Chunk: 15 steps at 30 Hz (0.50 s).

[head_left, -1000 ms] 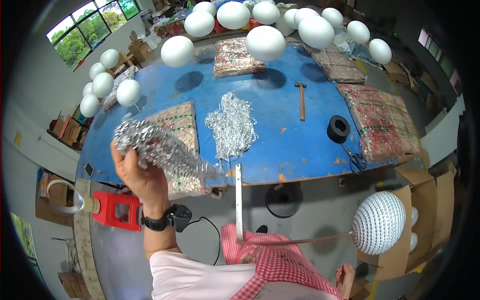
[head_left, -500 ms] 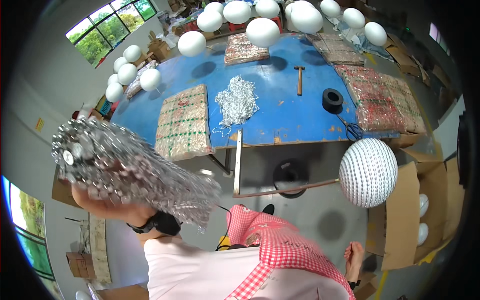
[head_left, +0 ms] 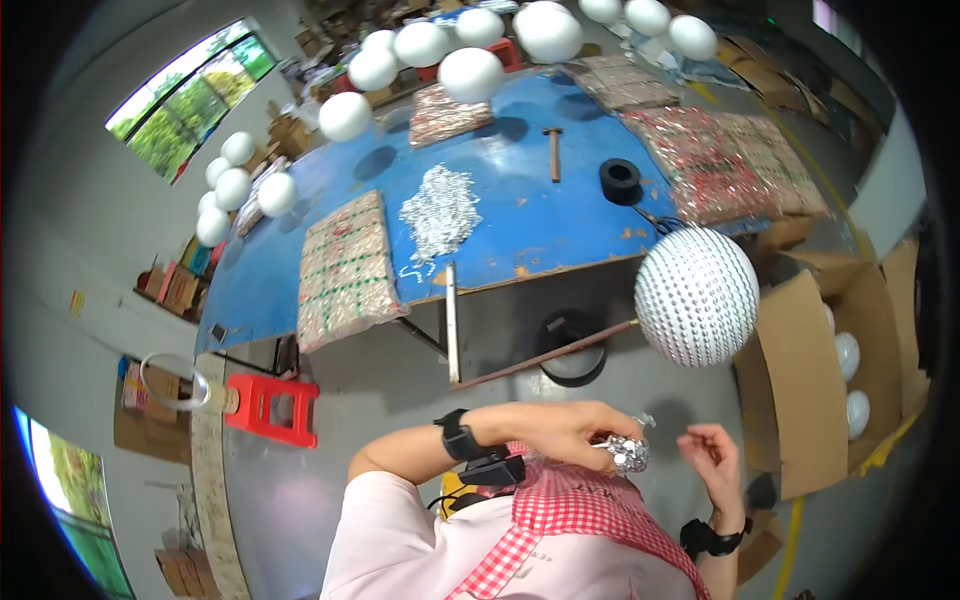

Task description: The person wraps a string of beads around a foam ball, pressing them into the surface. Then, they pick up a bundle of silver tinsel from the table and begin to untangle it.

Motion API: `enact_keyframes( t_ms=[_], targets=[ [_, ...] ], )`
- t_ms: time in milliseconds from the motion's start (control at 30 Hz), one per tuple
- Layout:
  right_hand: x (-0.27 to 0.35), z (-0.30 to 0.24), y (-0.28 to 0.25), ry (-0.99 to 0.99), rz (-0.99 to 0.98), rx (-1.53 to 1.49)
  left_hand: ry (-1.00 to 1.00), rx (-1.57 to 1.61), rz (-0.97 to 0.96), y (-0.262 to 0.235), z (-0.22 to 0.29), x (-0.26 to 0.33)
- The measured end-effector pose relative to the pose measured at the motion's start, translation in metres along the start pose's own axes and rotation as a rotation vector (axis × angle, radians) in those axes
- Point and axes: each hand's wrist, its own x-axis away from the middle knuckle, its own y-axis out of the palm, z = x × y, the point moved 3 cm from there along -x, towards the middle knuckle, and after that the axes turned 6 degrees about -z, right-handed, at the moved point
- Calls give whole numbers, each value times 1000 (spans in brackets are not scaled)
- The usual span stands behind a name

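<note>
My left hand [head_left: 570, 430] is in front of my apron, its fingers closed around a bundle of silver bead strings [head_left: 628, 454]. Only the bundle's shiny end shows past the fingers; the rest is hidden. Just to the right, my right hand [head_left: 712, 465] is raised with loosely bent fingers apart and nothing in it. Beyond both hands, a white ball covered in rows of silver beads [head_left: 697, 297] sits on the end of a metal rod [head_left: 550, 357] fixed at the table's front edge. More silver bead strings [head_left: 440, 215] lie heaped on the blue table [head_left: 520, 215].
On the table are a hammer [head_left: 554, 155], a black tape roll [head_left: 620, 181], scissors [head_left: 662, 222] and several bagged bead packs [head_left: 348, 265]. Plain white balls [head_left: 471, 75] stand along its far side. An open carton [head_left: 800, 390] is at right, a red stool [head_left: 273, 410] at left.
My left hand has come down from the upper left to my front, bringing the bead bundle with it. My right hand has risen towards it. The view has shifted and turned slightly.
</note>
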Motion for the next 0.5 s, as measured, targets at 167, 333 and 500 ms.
enact_keyframes(
  t_ms=[167,333,500],
  targets=[
    [-18,-26,29,-61,-130,144,-120,1,-111,-4,-52,-67],
    [-21,34,7,70,113,122,-141,164,-91,1,-113,-108],
    [-13,98,-5,44,319,59,-214,231,-13,13,-176,-132]
  ],
)
